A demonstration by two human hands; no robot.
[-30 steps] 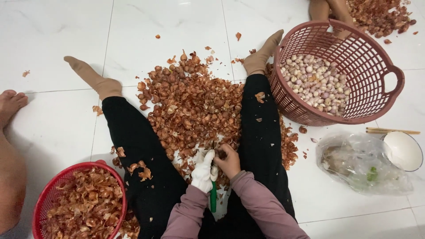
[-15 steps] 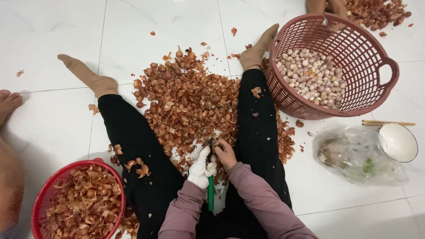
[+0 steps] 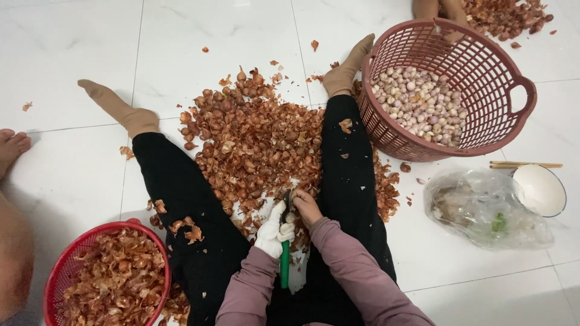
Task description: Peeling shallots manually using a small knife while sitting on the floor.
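Note:
I sit on a white tiled floor with my legs in black trousers spread apart. Between them lies a big pile of brown shallots and loose skins (image 3: 254, 139). My left hand (image 3: 272, 232) wears a white glove and grips a knife with a green handle (image 3: 284, 265). My right hand (image 3: 305, 208) is bare and pinches a small shallot against the blade, just above the glove. Both hands meet at the near edge of the pile.
A dark red plastic basket (image 3: 513, 121) of peeled pale bulbs stands at the right by my foot. A smaller red basket (image 3: 60, 271) of skins sits at lower left. A clear plastic bag (image 3: 483, 211), a white bowl (image 3: 541, 190) and chopsticks lie at right. Another person's foot (image 3: 12, 148) shows at left.
The view has shifted slightly. My hands stay together at the pile's edge, working the knife on a shallot; nothing else has moved.

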